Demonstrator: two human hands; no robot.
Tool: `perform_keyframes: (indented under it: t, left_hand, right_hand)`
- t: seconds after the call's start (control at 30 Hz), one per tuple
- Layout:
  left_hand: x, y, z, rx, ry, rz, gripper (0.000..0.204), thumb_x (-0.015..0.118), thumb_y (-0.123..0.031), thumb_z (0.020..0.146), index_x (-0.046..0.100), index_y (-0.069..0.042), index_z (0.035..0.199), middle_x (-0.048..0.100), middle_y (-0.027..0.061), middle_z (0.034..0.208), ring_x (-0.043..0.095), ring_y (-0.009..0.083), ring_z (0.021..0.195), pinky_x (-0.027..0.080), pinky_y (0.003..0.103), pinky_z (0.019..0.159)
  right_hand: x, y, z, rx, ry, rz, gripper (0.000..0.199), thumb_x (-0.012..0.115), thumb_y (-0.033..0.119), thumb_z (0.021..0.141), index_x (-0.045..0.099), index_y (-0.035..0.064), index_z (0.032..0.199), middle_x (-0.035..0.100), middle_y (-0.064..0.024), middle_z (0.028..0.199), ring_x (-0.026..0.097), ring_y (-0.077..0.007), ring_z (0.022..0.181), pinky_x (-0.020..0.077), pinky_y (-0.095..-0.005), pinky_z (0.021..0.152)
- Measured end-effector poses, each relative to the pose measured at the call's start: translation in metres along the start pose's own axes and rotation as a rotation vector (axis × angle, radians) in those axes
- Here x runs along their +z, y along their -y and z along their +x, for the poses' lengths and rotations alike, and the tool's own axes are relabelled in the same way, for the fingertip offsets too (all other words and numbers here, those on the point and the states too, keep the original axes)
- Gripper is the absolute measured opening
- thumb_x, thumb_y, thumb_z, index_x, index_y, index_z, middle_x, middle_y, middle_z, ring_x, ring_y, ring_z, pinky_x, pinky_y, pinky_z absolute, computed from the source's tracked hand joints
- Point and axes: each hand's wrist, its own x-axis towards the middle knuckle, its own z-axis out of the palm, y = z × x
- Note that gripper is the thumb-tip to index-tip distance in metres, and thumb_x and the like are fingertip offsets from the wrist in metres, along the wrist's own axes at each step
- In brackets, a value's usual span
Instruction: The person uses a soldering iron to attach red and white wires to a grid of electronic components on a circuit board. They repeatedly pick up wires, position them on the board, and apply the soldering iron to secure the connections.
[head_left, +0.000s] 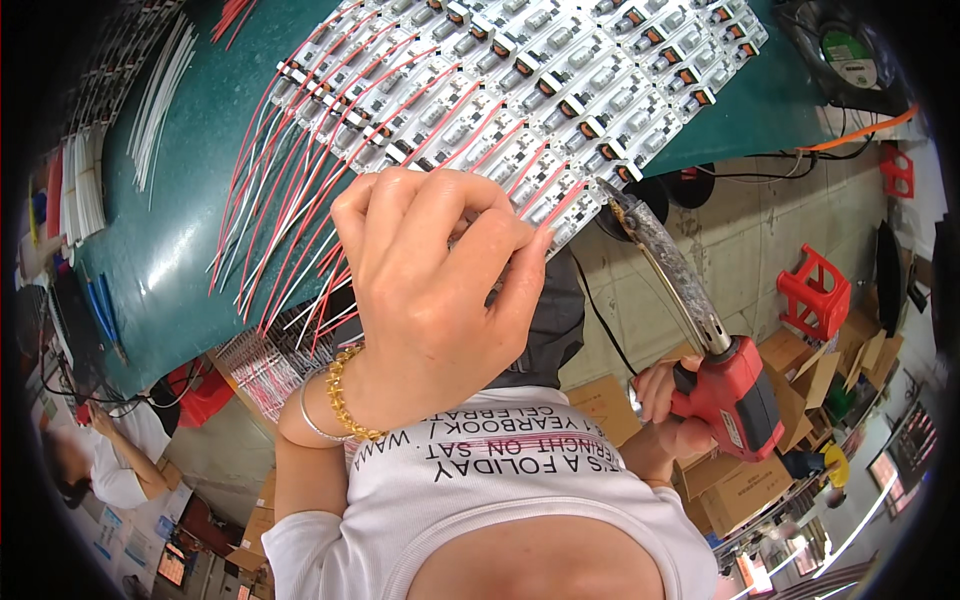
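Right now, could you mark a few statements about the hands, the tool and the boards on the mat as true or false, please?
1. The right hand grips a red-handled soldering tool. True.
2. The tool's tip is aimed at a cardboard box on the floor. False: its metal tip reaches to the near edge of the circuit boards.
3. The left hand is pinched over the near edge of the boards, by the red and white wires. True.
4. The boards lie on a yellow mat. False: the mat is dark green.
5. The left wrist is bare. False: it wears a gold bead bracelet and a thin silver bangle.
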Motion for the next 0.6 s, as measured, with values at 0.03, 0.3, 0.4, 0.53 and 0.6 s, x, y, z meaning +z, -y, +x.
perform_keyframes:
  t: [0.03,0.3,0.4,0.53,0.6]
  left_hand:
    - [0.000,0.000,0.000,0.001,-0.004,0.000,0.016,0.078,-0.002,0.067,0.065,-0.010,0.074,0.061,0.0003,0.079,0.053,0.0192,0.076,0.035,0.035,0.080]
    - [0.003,0.000,-0.002,0.013,-0.036,0.004,0.015,0.078,-0.002,0.068,0.066,-0.009,0.075,0.062,0.0005,0.080,0.055,0.0194,0.074,0.037,0.036,0.079]
    - [0.000,0.004,-0.003,0.048,-0.106,-0.002,0.014,0.078,-0.003,0.068,0.067,-0.009,0.076,0.063,0.0008,0.082,0.055,0.0195,0.073,0.038,0.037,0.082]
    - [0.002,-0.005,-0.001,0.074,-0.052,-0.024,0.015,0.078,-0.002,0.067,0.068,-0.009,0.077,0.062,0.0006,0.083,0.054,0.0194,0.074,0.038,0.038,0.085]
    - [0.008,-0.007,0.001,0.102,-0.030,-0.030,0.016,0.077,-0.001,0.066,0.068,-0.009,0.077,0.062,0.0004,0.084,0.053,0.0193,0.074,0.037,0.039,0.085]
  right_hand:
    - [0.001,0.001,0.000,0.003,0.010,-0.006,0.089,0.061,0.070,0.080,0.044,-0.0033,0.128,0.047,0.0009,0.050,0.046,-0.0137,0.040,0.0371,-0.0277,0.043]
    - [0.005,0.000,-0.002,-0.068,-0.030,0.040,0.092,0.059,0.071,0.079,0.042,-0.0036,0.130,0.048,0.0002,0.049,0.046,-0.0139,0.039,0.0365,-0.0277,0.042]
    - [-0.018,-0.013,-0.010,-0.134,0.058,0.124,0.092,0.060,0.072,0.078,0.042,-0.0020,0.130,0.048,0.0010,0.049,0.046,-0.0136,0.039,0.0365,-0.0277,0.042]
    - [-0.007,-0.003,-0.014,-0.009,-0.070,0.077,0.093,0.060,0.073,0.076,0.043,-0.0002,0.131,0.047,0.0023,0.049,0.046,-0.0130,0.039,0.0375,-0.0275,0.043]
    - [-0.001,0.004,-0.015,0.003,-0.101,0.042,0.093,0.060,0.074,0.076,0.043,0.0001,0.130,0.047,0.0026,0.048,0.047,-0.0128,0.039,0.0384,-0.0275,0.043]
